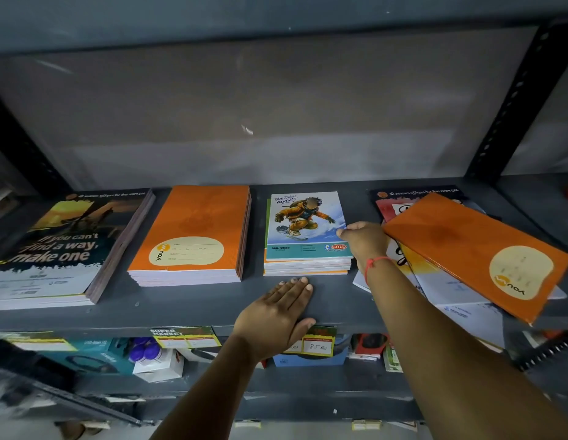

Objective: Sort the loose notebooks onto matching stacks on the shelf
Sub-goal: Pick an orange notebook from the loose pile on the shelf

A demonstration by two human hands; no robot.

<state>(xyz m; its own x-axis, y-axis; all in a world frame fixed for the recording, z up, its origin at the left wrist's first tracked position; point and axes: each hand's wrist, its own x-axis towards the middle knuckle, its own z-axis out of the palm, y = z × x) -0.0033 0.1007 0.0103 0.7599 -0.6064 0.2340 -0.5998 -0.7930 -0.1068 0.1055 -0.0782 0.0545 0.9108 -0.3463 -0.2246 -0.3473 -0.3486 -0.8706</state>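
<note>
A grey metal shelf carries three tidy stacks of notebooks in a row, and a loose heap at the right. At the far left lies the dark motto stack, its top cover reading "If you can't find a way, make one". Just beside it sits the orange stack, with a cream label patch toward the front edge. Next comes the snowboarder stack, whose top cover shows a figure on a board under "Adventure awaits". All three lie flat with their long axes running front to back, bottom edges toward the person.

The right hand reaches over the shelf with its fingertips at the right edge of the snowboarder stack's top notebook; whether it pinches that cover or only touches it cannot be told. A red thread circles the wrist.

The left hand lies flat and released, palm down, on the bare shelf in front of the snowboarder stack, thumb over the front lip, holding nothing.

At the right, a loose orange notebook rests tilted on the loose heap, its long axis running diagonally from back-left to front-right, its label patch at the near right end and upside down to the viewer. Below the shelf lip hang yellow price tags.
</note>
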